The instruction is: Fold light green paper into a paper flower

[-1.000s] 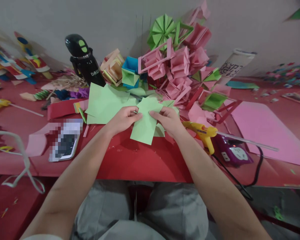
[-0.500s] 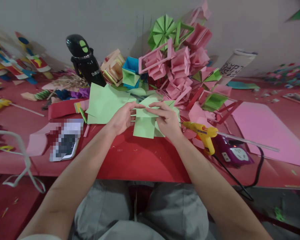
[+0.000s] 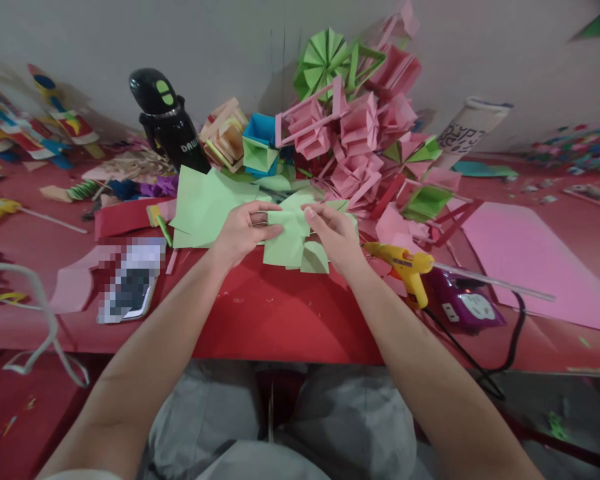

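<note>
Between my hands is a piece of light green paper (image 3: 290, 230), held up over the red tabletop. My left hand (image 3: 245, 230) pinches its left side, thumb in front and fingers behind. At its upper right edge, my right hand (image 3: 333, 233) grips it between thumb and fingers. More light green pieces (image 3: 315, 259) lie below and behind the held one, partly hidden by it and by my right hand. Larger light green sheets (image 3: 205, 207) spread out just beyond my left hand.
Right of my hands rests a yellow glue gun (image 3: 403, 263) by a purple power strip (image 3: 465, 300). A phone (image 3: 135, 280) lies left. Behind stand a black bottle (image 3: 173, 127) and a heap of pink folded-paper shapes (image 3: 360, 123). Pink card (image 3: 535, 260) lies far right.
Both hands have turned the green paper so its face now shows toward me. My left thumb has come onto its front, and my right fingers have drawn back to its upper right edge.
</note>
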The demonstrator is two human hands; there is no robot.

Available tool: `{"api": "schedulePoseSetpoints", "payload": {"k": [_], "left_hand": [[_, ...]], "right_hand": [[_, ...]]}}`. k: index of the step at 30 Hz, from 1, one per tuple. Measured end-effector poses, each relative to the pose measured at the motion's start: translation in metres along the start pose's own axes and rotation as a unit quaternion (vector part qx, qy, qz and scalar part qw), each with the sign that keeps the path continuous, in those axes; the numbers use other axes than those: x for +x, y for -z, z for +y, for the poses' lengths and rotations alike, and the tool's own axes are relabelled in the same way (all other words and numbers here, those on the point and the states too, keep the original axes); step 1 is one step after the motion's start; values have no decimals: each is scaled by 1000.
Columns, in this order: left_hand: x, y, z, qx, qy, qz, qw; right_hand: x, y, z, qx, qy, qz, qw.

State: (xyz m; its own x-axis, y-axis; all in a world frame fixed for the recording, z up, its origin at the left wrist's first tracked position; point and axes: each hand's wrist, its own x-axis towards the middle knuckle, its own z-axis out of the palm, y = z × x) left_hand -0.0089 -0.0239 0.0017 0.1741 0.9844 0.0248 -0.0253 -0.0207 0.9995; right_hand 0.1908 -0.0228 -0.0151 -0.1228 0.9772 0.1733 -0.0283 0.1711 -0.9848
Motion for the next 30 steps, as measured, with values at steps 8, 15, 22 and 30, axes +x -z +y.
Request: {"api": "schedulePoseSetpoints", "payload": {"k": [8, 15, 22, 30], "left_hand": [[3, -1, -6, -13, 23, -7, 1000], [2, -3, -4, -8, 26, 1, 1000], [1, -3, -3, -12, 18, -8, 1000], [1, -2, -3, 19, 0, 12, 1000]], "right_hand": [[4, 0, 5, -36, 59, 25, 997], [4, 1, 5, -83, 74, 29, 993], [3, 1, 3, -84, 78, 28, 993], [5, 2, 8, -46, 28, 2, 999]]}}
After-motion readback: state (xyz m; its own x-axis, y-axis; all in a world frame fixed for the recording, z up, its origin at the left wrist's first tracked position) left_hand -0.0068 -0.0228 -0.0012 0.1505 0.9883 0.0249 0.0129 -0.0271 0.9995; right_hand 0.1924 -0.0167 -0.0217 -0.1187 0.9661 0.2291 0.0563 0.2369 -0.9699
